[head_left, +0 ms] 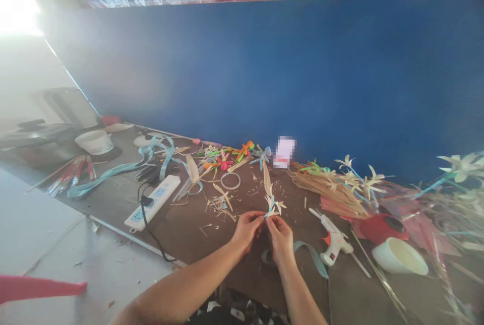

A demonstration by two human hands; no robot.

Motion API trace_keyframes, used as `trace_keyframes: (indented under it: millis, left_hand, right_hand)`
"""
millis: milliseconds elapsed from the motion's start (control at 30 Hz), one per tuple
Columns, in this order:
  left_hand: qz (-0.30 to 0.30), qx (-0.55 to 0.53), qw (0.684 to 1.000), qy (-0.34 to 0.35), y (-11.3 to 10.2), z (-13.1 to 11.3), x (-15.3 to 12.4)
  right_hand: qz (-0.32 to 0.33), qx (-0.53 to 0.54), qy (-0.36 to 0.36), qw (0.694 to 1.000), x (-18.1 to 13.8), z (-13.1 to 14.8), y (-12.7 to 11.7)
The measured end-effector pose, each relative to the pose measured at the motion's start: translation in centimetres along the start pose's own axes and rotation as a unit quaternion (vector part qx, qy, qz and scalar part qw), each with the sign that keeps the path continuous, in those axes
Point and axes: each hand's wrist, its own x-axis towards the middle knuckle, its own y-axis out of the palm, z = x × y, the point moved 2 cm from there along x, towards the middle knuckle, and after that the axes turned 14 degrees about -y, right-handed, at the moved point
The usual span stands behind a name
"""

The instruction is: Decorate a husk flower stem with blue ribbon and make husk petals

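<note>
My left hand [247, 230] and my right hand [280, 237] meet over the near part of the brown table. Both are closed, fingertips pinched together at the base of a small cream husk flower [279, 206] with light-blue ribbon at its stem. Its pale petals spread just beyond my fingers, and a long dry husk strip [266, 176] runs away behind them. What exactly lies between the fingertips is hidden. A loop of blue-grey ribbon [315, 257] lies by my right wrist, and a white hot glue gun [335, 242] rests to the right.
Left stand a power strip [153, 203] with a black plug, a light-blue ribbon [109, 174] and a white bowl [94, 142]. A clear ring [230, 180] lies among husk scraps. Right are husk bundles [328, 189], finished white flowers [372, 181] and a white cup [401, 257]. A blue panel [242, 73] rises behind.
</note>
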Motion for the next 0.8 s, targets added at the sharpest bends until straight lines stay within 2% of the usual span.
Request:
trace_keyframes:
  millis: [167, 800]
  left_hand:
    - [0.001, -0.019, 1.000, 0.016, -0.10, 0.00, 0.03]
    - [-0.020, -0.031, 0.999, -0.006, -0.21, 0.16, 0.09]
  right_hand:
    - [0.007, -0.011, 0.000, 1.000, 0.04, -0.10, -0.02]
    - [0.013, -0.048, -0.019, 0.999, 0.08, 0.00, -0.03]
